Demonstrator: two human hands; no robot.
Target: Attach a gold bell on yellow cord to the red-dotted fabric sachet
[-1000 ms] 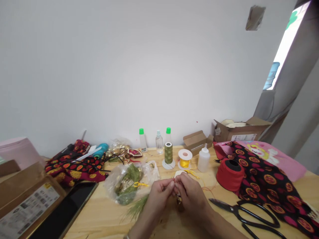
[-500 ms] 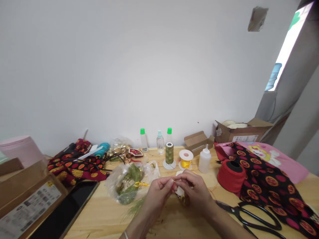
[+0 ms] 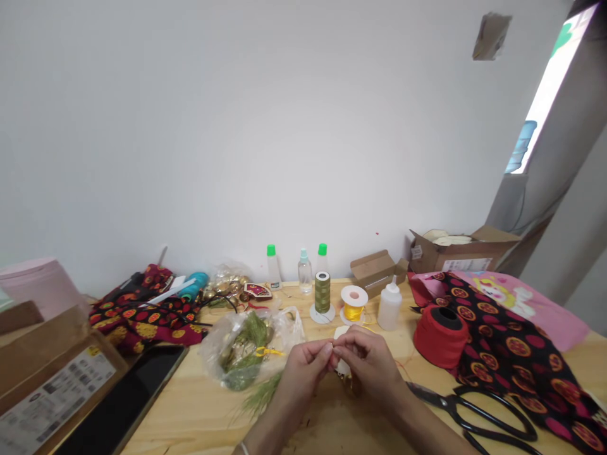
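**Between my left hand [image 3: 303,371] and right hand [image 3: 375,368], a small pale piece [image 3: 343,368]**

I see both hands pinched shut on it, fingertips touching. It hangs just under them, nearer the right hand, over the table [image 3: 199,407].

One camera rides on my head, facing forward and slightly down across the surface [image 3: 199,411] to the white wall [image 3: 237,126]; my left grip [image 3: 303,370] and right grip [image 3: 372,366] sit close, low in view.
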